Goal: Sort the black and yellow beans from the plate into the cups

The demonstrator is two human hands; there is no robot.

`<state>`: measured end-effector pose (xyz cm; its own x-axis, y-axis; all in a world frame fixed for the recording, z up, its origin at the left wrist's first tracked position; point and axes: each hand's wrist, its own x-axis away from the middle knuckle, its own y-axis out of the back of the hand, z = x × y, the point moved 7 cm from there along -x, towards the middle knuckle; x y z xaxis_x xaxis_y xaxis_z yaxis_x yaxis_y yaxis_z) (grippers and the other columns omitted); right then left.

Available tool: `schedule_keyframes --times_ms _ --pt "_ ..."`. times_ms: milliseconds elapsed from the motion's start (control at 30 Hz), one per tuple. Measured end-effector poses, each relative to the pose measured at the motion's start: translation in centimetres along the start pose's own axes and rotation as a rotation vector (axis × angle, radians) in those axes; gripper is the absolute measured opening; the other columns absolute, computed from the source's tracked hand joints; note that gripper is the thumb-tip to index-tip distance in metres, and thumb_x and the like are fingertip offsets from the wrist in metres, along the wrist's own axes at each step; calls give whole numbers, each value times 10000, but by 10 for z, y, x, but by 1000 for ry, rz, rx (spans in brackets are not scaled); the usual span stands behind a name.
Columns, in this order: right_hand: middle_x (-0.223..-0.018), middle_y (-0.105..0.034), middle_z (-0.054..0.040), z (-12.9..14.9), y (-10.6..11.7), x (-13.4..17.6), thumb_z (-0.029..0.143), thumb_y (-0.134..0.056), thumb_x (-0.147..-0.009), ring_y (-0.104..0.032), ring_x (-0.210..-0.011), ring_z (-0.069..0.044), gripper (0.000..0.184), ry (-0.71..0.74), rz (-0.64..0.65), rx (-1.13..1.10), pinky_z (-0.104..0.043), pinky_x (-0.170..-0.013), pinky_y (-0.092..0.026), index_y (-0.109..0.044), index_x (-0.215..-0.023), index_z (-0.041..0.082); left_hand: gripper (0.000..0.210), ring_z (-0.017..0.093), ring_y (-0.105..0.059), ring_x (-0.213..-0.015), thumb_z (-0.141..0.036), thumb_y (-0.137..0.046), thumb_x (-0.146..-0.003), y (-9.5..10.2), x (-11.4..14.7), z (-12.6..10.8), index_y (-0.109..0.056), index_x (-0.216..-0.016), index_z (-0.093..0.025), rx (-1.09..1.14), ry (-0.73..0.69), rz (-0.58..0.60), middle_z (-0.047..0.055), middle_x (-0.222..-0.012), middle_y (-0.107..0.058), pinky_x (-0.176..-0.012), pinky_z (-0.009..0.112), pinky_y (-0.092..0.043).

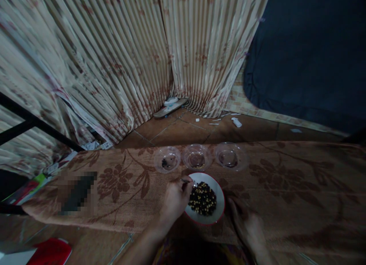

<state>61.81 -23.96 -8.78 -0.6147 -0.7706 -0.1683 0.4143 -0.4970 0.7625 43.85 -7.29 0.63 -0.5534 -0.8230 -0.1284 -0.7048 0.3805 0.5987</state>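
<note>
A white bowl with a red rim [220, 209] stands on the cloth in front of me, holding a mix of black and pale yellow beans [203, 199]. My left hand [177, 196] is over its left edge, fingers closed around a small metal spoon [195, 183] whose tip is at the beans. Just right of the bowl, my right hand [248, 224] lies low with fingers extended, dim and partly shadowed. Behind the bowl are three clear plastic bowls. The left one [168, 149] has a few black beans, the middle one [196, 147] a few yellow ones; the right one's contents [228, 158] are unclear.
A brown flower-patterned cloth [274, 173] covers the low table. A blurred-out dark object [77, 193] lies at its left. Beyond it are striped curtains [120, 59], a skateboard [170, 108] and small litter on the tiled floor. A dark blue cover [309, 59] hangs at right.
</note>
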Motion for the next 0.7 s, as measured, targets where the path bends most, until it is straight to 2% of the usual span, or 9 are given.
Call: schedule_keyframes --times_ms 100,200,300,400,567,700 --pt "-1056 -722 -58 -3 -3 0 479 -371 -941 -706 -886 -214 416 -10 0 -2 -278 -708 -534 -693 -1036 233 153 117 -641 -612 -255 -544 -874 1 -9 -10 -673 -836 -182 57 -24 -3 2 -698 -689 -575 179 -468" --pt "-1032 -729 -54 -8 -7 0 483 -356 -946 -712 -860 -209 428 -43 15 -15 -280 -704 -534 -691 -1047 236 174 122 -642 -617 -269 -531 -883 -3 -28 -29 -679 -881 -179 105 -83 19 8 -726 -690 -577 189 -475" --pt "-987 -742 -49 -8 -9 -1 471 -349 -950 -714 -851 -204 426 -54 27 -27 -275 -705 -535 -693 -1057 244 178 135 -651 -658 -247 -529 -877 -14 -55 -55 -691 -856 -175 121 -175 5 16 -730 -700 -612 201 -478" --pt "-995 -744 -42 -5 -8 -1 455 -356 -950 -716 -855 -199 407 -51 31 -32 -265 -703 -533 -694 -1060 257 149 141 -658 -701 -189 -547 -849 -34 -84 -78 -689 -808 -171 94 -256 -18 31 -766 -719 -668 209 -479" --pt "-1046 -731 -36 -1 -8 -3 435 -355 -956 -707 -906 -195 388 -59 31 -42 -256 -718 -529 -695 -1026 261 124 141 -651 -673 -150 -575 -819 -74 -117 -88 -696 -807 -173 14 -234 38 22 -718 -712 -658 211 -477" --pt "-1053 -728 -59 1 -9 -4 411 -338 -960 -706 -903 -198 400 -29 20 -54 -262 -731 -526 -696 -1010 239 120 143 -654 -689 -148 -585 -812 -82 -119 -88 -702 -810 -171 3 -238 60 24 -725 -713 -670 211 -481"
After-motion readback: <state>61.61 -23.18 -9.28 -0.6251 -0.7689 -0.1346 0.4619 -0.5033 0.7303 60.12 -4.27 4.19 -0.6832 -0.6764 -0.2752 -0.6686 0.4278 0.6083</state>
